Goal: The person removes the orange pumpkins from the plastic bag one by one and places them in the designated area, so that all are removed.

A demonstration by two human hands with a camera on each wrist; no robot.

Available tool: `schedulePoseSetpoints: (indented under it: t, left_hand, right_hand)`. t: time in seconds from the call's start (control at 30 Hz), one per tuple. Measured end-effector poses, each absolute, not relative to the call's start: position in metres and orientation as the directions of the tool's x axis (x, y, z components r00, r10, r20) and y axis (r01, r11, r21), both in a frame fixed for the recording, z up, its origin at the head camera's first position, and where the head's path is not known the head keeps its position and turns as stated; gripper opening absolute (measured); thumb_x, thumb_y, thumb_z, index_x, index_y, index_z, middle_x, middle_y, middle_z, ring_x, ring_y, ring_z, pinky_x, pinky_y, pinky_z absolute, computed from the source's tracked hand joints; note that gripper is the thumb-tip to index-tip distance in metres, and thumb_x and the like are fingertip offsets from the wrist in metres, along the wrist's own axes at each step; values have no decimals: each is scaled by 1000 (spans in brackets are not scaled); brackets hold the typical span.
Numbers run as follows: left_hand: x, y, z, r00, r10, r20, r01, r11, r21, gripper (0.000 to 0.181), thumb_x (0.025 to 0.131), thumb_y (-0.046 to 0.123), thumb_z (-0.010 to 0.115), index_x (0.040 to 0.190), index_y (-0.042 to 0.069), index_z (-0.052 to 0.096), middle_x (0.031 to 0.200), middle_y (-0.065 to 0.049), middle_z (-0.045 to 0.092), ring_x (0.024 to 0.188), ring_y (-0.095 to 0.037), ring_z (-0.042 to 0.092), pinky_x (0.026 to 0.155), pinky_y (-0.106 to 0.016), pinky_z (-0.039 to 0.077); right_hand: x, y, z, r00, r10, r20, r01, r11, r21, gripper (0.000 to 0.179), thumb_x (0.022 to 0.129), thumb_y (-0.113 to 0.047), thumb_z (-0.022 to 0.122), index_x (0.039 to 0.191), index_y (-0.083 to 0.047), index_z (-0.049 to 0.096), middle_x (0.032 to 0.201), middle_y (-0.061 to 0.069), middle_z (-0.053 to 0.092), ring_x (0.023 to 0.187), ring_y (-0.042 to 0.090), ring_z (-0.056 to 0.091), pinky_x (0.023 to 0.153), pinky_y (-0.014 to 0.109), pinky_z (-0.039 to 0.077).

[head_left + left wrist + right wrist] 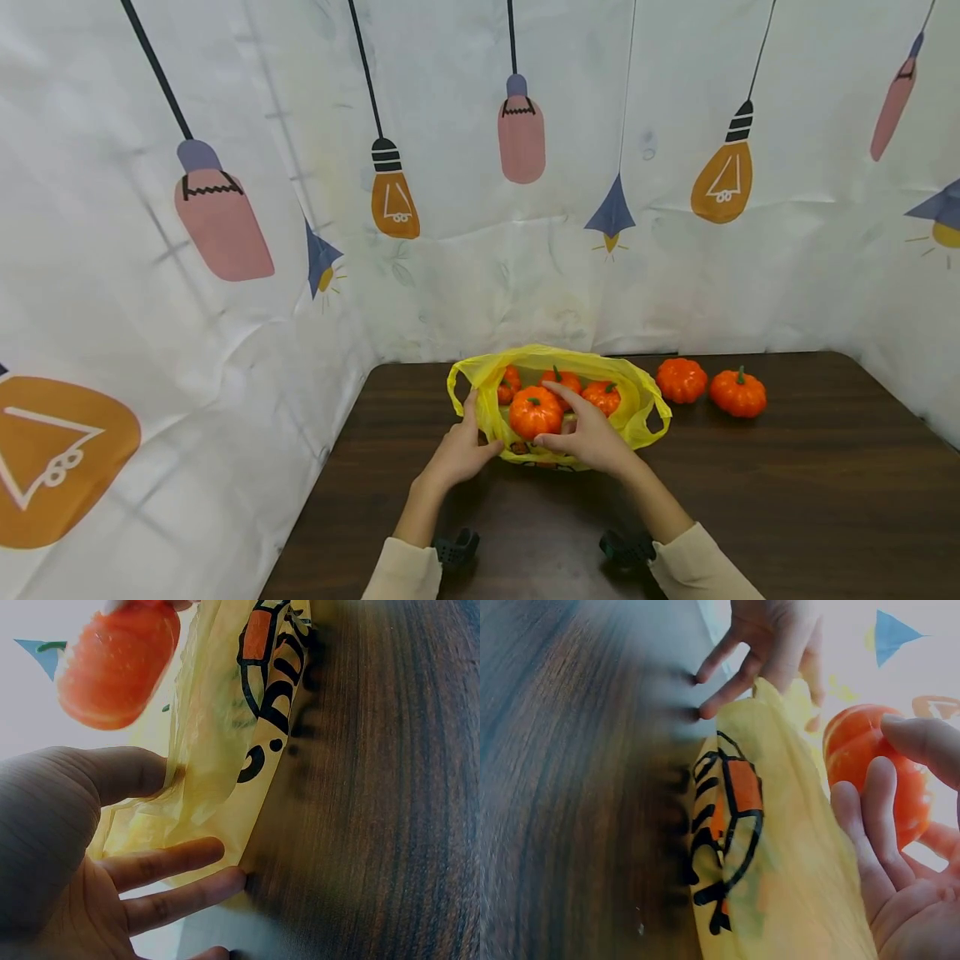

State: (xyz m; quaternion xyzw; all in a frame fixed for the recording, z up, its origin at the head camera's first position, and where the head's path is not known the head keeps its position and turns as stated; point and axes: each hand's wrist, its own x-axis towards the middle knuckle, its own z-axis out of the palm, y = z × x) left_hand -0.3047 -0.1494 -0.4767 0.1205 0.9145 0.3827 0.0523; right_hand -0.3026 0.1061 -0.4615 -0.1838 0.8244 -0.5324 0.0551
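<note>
A yellow plastic bag (637, 408) lies with its mouth spread wide, its black print facing the near side. My left hand (459, 450) holds the bag's left rim; in the left wrist view the thumb is at the plastic edge and other fingers stretch out below. Over the bag's mouth, my right hand (596, 437) grips a small orange pumpkin (534, 414) between thumb and fingers. The right wrist view shows that pumpkin (855, 742) above the bag's edge. Three more pumpkins (602, 397) sit inside the bag, partly covered by the held one and my fingers.
Two orange pumpkins, one (681, 381) close to the bag's right handle and another (738, 393) farther right, rest on the dark wooden table (825, 483). A white cloth (465, 283) printed with lamps hangs behind and to the left.
</note>
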Motion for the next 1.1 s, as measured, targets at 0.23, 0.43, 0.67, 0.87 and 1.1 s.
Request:
schedulePoseSetpoints:
  t: [0.23, 0.43, 0.67, 0.87, 1.1]
  left_hand:
    - [-306, -151, -478, -964, 266, -2, 186, 681, 709, 105, 96, 32, 70, 165, 15, -7, 109, -21, 71, 79, -23, 66, 70, -41, 47]
    - [-306, -150, -479, -964, 265, -4, 184, 680, 710, 106, 95, 33, 71, 165, 14, -6, 121, -26, 69, 89, -28, 69, 75, -46, 50]
    - [-306, -151, -478, -963, 269, -17, 176, 673, 718, 106, 96, 32, 70, 165, 15, -9, 90, -12, 72, 70, -19, 63, 67, -40, 46]
    - [-306, -150, -479, -964, 264, -18, 171, 674, 718, 106, 96, 33, 70, 165, 16, -8, 79, -6, 65, 65, -18, 58, 65, -37, 44]
    - [-306, -151, -480, -966, 258, -15, 169, 674, 720, 105, 96, 32, 70, 165, 16, -7, 79, -5, 64, 64, -18, 57, 63, -36, 43]
  right_hand:
    - [-297, 117, -454, -935, -344, 86, -220, 372, -902, 88, 88, -33, 82, 160, -22, 34, 128, 19, 62, 63, 20, 59, 60, 34, 53]
    - [-295, 127, -446, -943, -321, 91, -216, 376, -901, 87, 88, -31, 82, 160, -20, 35, 142, 22, 53, 64, 22, 60, 62, 33, 54]
    - [-293, 135, -439, -936, -329, 122, -247, 370, -896, 87, 88, -30, 82, 160, -17, 34, 144, 24, 50, 68, 21, 61, 66, 32, 54]
    - [-291, 143, -431, -938, -327, 114, -239, 373, -897, 88, 88, -30, 82, 160, -19, 33, 144, 24, 49, 71, 21, 60, 67, 33, 53]
    - [-292, 155, -425, -940, -310, 145, -261, 376, -889, 90, 87, -32, 83, 160, -18, 33, 147, 22, 45, 71, 22, 60, 65, 32, 52]
